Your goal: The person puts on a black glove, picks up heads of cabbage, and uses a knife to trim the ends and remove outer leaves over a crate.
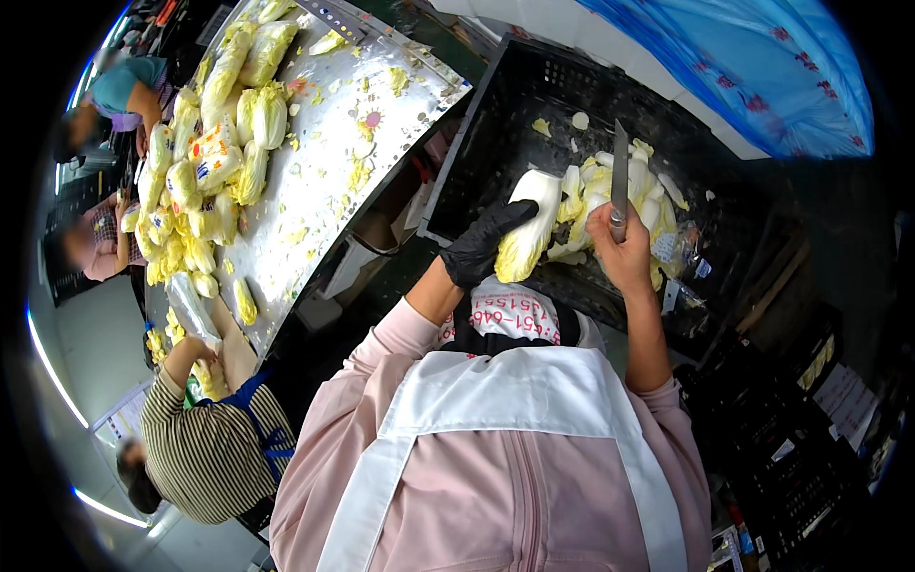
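Observation:
My left hand (486, 243), in a black glove, grips a napa cabbage (530, 222) whose white stem end points away from me and whose yellow leaf tips point back. In my bare right hand (623, 250) is a knife (620, 175), held by its metal-looking handle with the blade pointing up and away. The blade stands apart from the cabbage, to its right. Below both hands, a large black plastic crate (493, 121) holds a heap of loose cabbage leaves and trimmings (654, 207). Clear plastic wrap scraps (688, 247) lie at the heap's right side.
A metal table (322, 179) on the left bears piled cabbages (268, 118), some in printed wrap, and leaf scraps. A person in a striped top (207, 450) works at its near end; others stand beyond. Blue plastic sheeting (750, 64) is at upper right, stacked black crates (772, 443) at lower right.

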Demonstrator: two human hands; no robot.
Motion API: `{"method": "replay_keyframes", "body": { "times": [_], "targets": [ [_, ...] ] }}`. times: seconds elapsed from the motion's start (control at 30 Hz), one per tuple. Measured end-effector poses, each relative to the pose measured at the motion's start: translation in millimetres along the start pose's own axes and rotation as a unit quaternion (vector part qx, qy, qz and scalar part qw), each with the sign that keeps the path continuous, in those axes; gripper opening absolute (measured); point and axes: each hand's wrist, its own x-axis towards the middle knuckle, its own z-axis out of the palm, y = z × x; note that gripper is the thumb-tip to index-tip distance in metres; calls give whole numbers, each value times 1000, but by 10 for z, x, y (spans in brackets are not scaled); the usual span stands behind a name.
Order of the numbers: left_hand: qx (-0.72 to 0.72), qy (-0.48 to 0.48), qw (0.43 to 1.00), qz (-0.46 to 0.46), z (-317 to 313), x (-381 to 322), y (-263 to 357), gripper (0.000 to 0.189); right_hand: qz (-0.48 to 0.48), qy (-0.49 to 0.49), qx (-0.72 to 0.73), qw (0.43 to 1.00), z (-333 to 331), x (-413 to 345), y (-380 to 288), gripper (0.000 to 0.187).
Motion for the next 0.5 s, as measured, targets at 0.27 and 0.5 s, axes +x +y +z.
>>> {"method": "replay_keyframes", "body": {
  "times": [0.27, 0.5],
  "targets": [
    [171, -34, 978, 116, 24, -13, 6, 59, -195, -69, -248, 947, -150, -23, -259, 35],
    [356, 0, 899, 253, 265, -64, 44, 39, -241, -43, -301, 922, -75, -79, -291, 40]
  ]
}}
